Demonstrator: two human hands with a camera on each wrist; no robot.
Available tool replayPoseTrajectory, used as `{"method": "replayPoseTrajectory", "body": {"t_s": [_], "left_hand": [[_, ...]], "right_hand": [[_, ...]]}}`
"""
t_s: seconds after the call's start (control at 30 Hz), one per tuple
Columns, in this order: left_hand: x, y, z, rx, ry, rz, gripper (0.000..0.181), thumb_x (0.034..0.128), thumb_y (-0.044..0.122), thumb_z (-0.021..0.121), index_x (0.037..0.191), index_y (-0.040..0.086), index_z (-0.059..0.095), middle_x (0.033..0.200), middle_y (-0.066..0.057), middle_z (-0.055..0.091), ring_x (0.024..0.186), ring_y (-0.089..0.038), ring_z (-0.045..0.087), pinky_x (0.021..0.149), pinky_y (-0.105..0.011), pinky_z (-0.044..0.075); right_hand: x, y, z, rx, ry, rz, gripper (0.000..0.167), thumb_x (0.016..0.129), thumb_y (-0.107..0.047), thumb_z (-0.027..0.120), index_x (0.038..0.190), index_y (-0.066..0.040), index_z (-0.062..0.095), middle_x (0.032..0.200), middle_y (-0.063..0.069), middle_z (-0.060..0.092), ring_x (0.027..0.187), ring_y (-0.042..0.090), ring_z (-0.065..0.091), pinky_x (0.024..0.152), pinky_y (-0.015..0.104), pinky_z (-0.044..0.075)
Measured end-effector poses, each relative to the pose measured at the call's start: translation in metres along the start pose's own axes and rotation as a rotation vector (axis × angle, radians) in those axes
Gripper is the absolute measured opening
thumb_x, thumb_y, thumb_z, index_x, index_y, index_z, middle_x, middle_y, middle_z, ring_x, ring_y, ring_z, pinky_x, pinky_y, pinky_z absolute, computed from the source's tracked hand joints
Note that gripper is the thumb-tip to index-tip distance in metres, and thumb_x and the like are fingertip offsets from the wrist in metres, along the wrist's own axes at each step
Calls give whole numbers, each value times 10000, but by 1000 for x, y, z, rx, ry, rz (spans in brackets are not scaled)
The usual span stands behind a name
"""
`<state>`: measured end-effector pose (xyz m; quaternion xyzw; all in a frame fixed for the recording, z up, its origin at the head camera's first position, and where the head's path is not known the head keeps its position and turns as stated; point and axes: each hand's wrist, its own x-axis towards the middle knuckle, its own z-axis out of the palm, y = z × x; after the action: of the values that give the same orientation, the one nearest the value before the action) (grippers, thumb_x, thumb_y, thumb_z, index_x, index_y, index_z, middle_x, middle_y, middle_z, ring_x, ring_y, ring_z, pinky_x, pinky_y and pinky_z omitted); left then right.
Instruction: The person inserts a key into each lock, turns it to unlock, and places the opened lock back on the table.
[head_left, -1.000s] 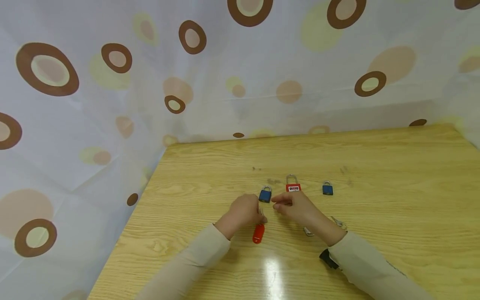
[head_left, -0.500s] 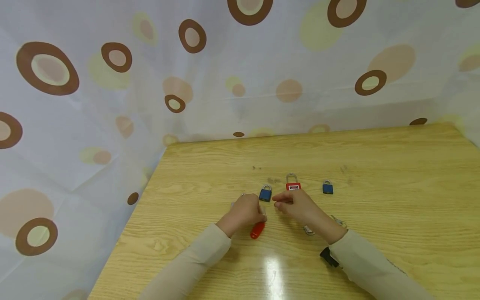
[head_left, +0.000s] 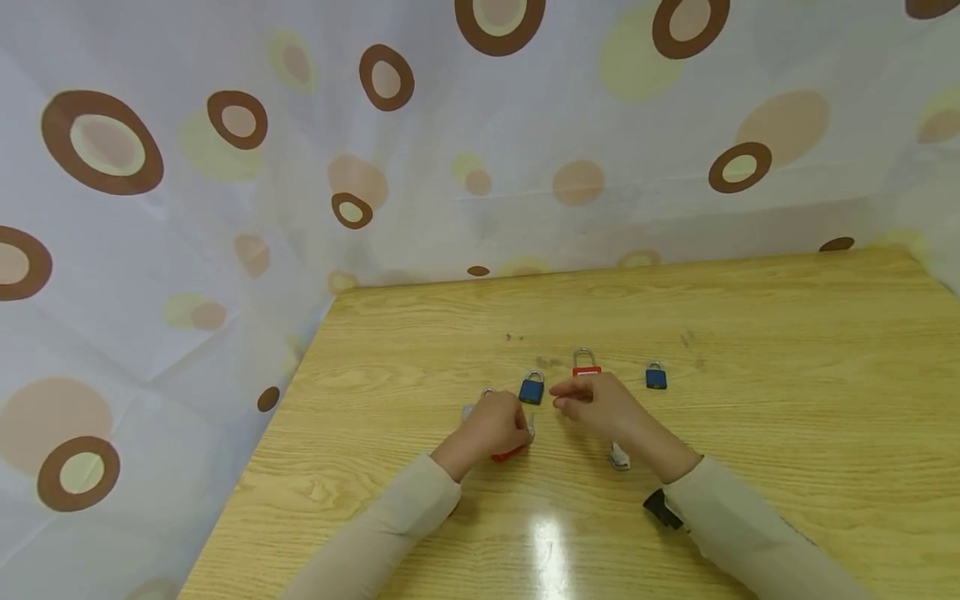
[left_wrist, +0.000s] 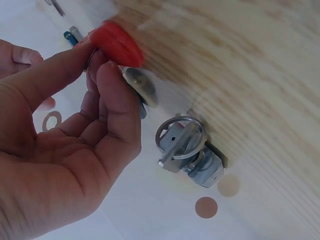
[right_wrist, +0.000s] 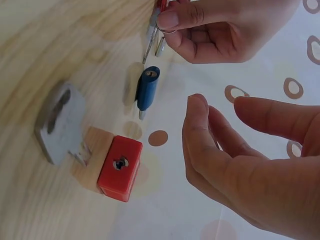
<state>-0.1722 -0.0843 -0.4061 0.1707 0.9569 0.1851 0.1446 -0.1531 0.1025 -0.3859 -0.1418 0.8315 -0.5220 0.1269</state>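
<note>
My left hand [head_left: 491, 425] pinches a key ring between thumb and forefinger. A key [right_wrist: 150, 44] and a red tag [left_wrist: 116, 44] hang from it. Just beyond the fingers lies a blue padlock [head_left: 532, 388] with a silver shackle. My right hand [head_left: 600, 408] hovers right of that padlock, thumb and fingers apart and holding nothing. Behind its fingers is a red padlock [right_wrist: 120, 169], partly covered in the head view. A grey padlock [left_wrist: 202, 167] with a ring in front of it lies by my left hand, mostly hidden from the head view.
Another blue padlock [head_left: 656, 376] lies farther right on the wooden table [head_left: 787, 358]. A silver key [head_left: 618, 457] rests beneath my right forearm. Some dark object [head_left: 663, 510] shows at the right cuff. A patterned curtain [head_left: 450, 125] hangs behind and to the left.
The red tag has swung up and left under my left hand, and less of it shows. My right hand has shifted slightly to the right and up, covering more of the red padlock.
</note>
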Motion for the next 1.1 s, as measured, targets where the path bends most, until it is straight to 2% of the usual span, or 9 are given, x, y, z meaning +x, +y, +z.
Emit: {"method": "replayPoseTrajectory", "body": {"t_s": [0.17,0.37,0.53,0.63,0.73,0.83,0.9,1.0,1.1], "left_hand": [[-9,-1,-6,-146,54,31,191,873,104,707,705,77,620,619,25,560,519,-82,484,476,-207,394],[-21,1,-16,-256,130,81,129,903,70,668,789,81,607,688,19,588,574,-88,519,510,-212,416],[-31,6,-19,-276,263,158,104,916,95,662,829,76,608,726,13,596,604,-75,526,538,-208,450],[-37,12,-19,-283,388,234,93,914,102,665,848,77,605,758,2,587,643,-95,534,580,-221,471],[-41,17,-16,-229,557,367,91,885,68,688,862,60,601,794,-21,592,712,-144,553,642,-250,491],[-42,21,-13,-114,734,508,140,840,23,724,871,43,590,814,-40,596,760,-176,554,682,-258,493],[-42,22,-12,-27,833,579,165,823,6,738,872,36,583,812,-46,587,761,-185,547,680,-242,488],[-41,24,-11,72,934,652,178,815,-16,740,872,35,580,806,-49,576,758,-184,542,678,-208,487],[-39,24,-10,149,991,717,159,819,-20,733,864,30,589,805,-54,579,754,-185,549,678,-187,495]], "right_hand": [[-1,-3,-8,37,-18,6,311,976,-69,541,1230,108,577,1204,248,596,1030,330,617,848,427,518],[-1,-5,-14,59,-22,25,288,985,-74,531,1202,102,599,1149,239,631,1019,352,620,858,434,519],[-2,-6,-13,67,-69,-17,234,982,-79,548,1068,110,655,1005,194,673,910,302,640,810,410,541],[-2,-5,-12,44,-83,-56,245,987,-116,549,1029,89,676,948,157,679,860,261,632,788,412,542],[-3,-5,-10,68,-79,-73,291,999,-158,531,1079,85,670,1000,184,677,908,292,644,817,411,539],[-3,-6,-7,146,-75,-46,356,1007,-211,521,1135,98,645,1059,205,672,980,332,645,858,396,529],[-4,-8,-6,222,-86,-19,382,1010,-220,517,1155,116,626,1075,216,668,1009,350,638,872,385,525],[-4,-9,-6,281,-99,1,397,1009,-234,522,1134,127,628,1034,187,678,961,307,649,846,340,533],[-5,-9,-7,348,-112,6,431,997,-266,544,1110,141,629,999,151,686,918,243,658,822,308,538]]}}
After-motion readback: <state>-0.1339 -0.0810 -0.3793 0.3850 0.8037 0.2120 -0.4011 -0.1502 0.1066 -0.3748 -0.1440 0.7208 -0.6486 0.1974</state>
